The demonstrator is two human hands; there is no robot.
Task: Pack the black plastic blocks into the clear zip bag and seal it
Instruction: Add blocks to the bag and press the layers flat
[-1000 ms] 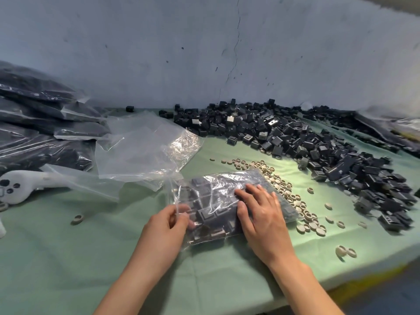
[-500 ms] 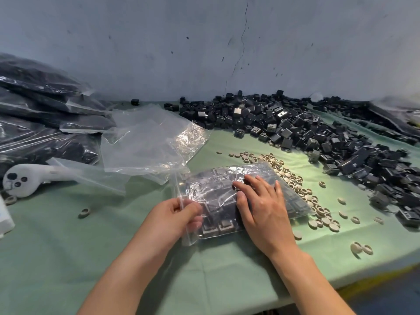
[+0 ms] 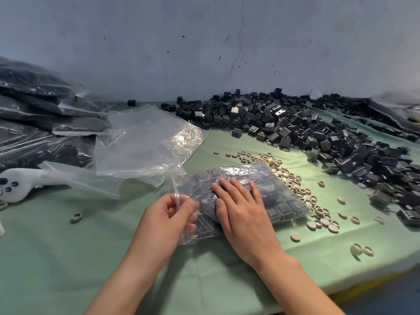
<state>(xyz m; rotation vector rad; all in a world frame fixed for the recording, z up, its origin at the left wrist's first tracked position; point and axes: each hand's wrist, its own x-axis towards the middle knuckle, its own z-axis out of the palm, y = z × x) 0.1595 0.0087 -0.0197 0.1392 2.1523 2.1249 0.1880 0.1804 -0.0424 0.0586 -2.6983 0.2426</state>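
Observation:
A clear zip bag (image 3: 279, 201) filled with black plastic blocks lies flat on the green cloth in front of me. My left hand (image 3: 168, 217) pinches the bag's zip strip at its left end, thumb and fingers curled on the plastic. My right hand (image 3: 241, 208) lies flat on top of the bag with straight, spread fingers, pressing the blocks down. A large loose heap of black plastic blocks (image 3: 318, 133) spreads along the back and right side of the table.
Empty clear bags (image 3: 145, 142) lie left of the filled one. Packed dark bags (image 3: 43, 114) are stacked at far left, a white controller (image 3: 20, 180) before them. Several beige rings and discs (image 3: 304, 194) are scattered right of the bag. The table edge (image 3: 372, 278) runs at lower right.
My left hand has slid a little along the zip strip toward the near end of the bag. My right hand stays pressed flat on the bag.

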